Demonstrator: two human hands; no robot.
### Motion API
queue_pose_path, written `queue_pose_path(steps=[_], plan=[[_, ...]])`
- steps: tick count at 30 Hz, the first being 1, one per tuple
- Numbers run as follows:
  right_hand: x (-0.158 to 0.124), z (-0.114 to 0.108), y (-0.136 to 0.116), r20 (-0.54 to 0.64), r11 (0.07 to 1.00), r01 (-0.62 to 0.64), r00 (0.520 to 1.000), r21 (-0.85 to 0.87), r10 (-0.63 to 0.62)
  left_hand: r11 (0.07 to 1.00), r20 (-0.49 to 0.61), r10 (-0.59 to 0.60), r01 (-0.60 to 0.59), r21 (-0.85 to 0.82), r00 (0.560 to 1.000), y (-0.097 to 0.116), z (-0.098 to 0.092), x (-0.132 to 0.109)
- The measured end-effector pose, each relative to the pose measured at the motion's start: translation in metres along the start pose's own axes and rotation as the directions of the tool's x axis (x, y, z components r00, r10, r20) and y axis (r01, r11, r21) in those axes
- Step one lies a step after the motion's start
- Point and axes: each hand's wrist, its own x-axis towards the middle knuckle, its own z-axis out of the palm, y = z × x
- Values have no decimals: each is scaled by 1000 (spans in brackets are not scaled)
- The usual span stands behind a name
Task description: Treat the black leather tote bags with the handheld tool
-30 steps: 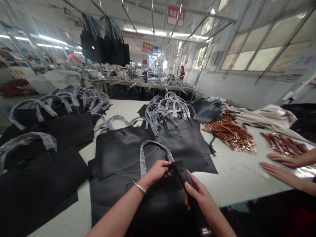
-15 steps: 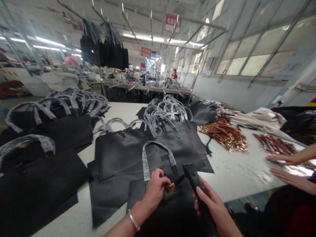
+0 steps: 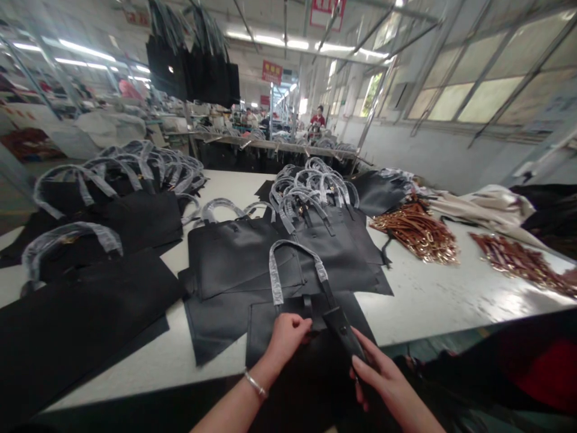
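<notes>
In front of me at the table's edge lies a black leather handbag panel (image 3: 259, 337) with a plastic-wrapped handle (image 3: 275, 273) standing up from it. My left hand (image 3: 288, 338), with a silver bangle on its wrist, is closed in a pinch at the panel, just below a small black tab (image 3: 307, 305). What its fingertips hold is hidden. My right hand (image 3: 378, 368) grips a folded black leather piece (image 3: 341, 329) with a round snap on it, thumb on top. The far end of this piece rests by the handle's right base. Where it joins the bag is too dark to tell.
More black bags with wrapped handles lie on the white table (image 3: 419, 307), as a left pile (image 3: 148, 219) and a middle pile (image 3: 327, 246). Brown straps with gold hooks (image 3: 419, 231) lie to the right. Black bags (image 3: 169, 69) hang from a rack behind.
A gold metal fitting seen at my left fingertips is out of sight now. The view has tilted down and shifted left. Another person's hands at the right have left the view.
</notes>
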Motion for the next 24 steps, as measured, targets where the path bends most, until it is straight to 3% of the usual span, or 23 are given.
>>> queue_pose_path(steps=[6,9,15,19,24], plan=[[0,4,-2,106,996,-79,991,27,76,952,37,110,-95,-291,993,-7,-2,-6],[2,9,-8,182,991,-129,976,41,120,931,53,132,-105,-349,990,-6,-2,-8],[5,13,-18,185,986,-157,972,57,144,945,17,173,-161,-286,985,-11,-2,-7],[8,13,-16,208,984,-171,966,57,156,964,49,175,-161,-211,983,-14,-1,-7],[27,15,-17,56,999,-5,998,38,3,979,82,140,-125,-160,987,-6,1,-13]])
